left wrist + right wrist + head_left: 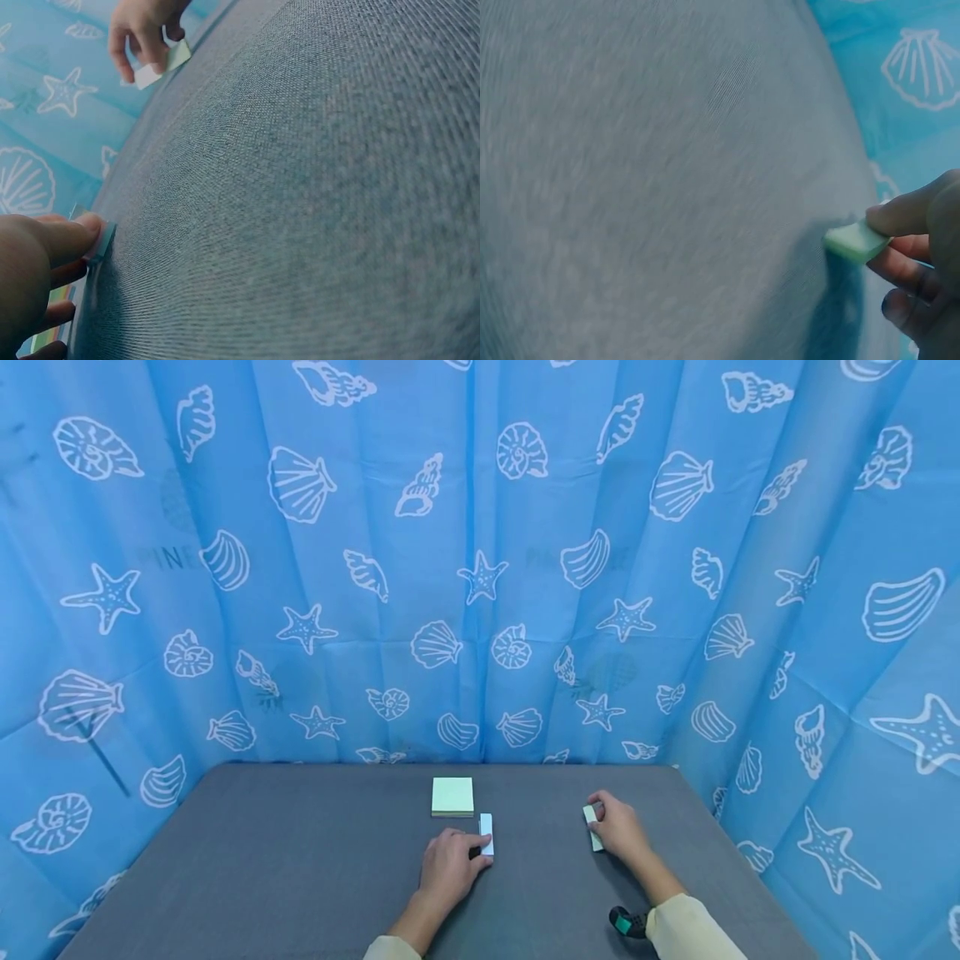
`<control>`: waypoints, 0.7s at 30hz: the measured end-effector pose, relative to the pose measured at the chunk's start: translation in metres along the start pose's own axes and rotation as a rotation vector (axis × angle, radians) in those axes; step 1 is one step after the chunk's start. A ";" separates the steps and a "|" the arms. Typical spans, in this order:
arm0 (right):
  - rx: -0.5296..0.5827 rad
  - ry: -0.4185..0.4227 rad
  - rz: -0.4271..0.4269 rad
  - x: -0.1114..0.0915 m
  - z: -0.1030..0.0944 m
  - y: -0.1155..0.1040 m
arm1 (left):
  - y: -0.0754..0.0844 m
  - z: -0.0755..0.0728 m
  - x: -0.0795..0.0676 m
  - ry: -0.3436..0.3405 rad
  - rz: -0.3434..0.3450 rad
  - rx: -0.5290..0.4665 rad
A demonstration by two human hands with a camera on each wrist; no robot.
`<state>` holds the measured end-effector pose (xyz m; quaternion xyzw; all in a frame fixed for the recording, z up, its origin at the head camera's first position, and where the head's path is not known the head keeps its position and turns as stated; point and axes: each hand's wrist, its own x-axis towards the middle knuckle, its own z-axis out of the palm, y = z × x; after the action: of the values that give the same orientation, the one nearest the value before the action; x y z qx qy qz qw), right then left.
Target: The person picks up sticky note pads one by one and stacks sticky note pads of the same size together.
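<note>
My left hand (448,865) pinches a narrow pale blue sticky note pad (486,822) near the middle of the table. In the left wrist view, the thumb lies along the blue pad's (107,238) near end. Further right, my right hand (622,830) grips a narrow pale green sticky note pad (597,842). The right wrist view has this green pad (855,241) between thumb and fingers, its shadow on the cloth below. Just behind the blue pad lies a square stack of sticky notes (452,793) with a pale green top and layered edges.
Grey cloth covers the table (300,860). A black strap with a green patch (624,925) shows beside the right sleeve (690,931). A blue curtain with white shells (480,568) hangs behind the table's far edge and along its sides.
</note>
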<state>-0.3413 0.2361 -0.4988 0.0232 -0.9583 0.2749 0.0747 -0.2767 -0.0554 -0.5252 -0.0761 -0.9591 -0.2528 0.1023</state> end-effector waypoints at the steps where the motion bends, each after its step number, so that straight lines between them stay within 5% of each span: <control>1: 0.006 -0.001 -0.006 0.000 0.000 -0.003 | 0.000 0.000 0.000 -0.002 -0.002 0.002; 21: 0.142 -0.042 -0.044 0.000 0.008 -0.046 | 0.000 0.000 0.000 0.006 0.006 0.005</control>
<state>-0.3386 0.1922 -0.4815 0.0555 -0.9370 0.3397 0.0587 -0.2768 -0.0553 -0.5249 -0.0777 -0.9592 -0.2502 0.1062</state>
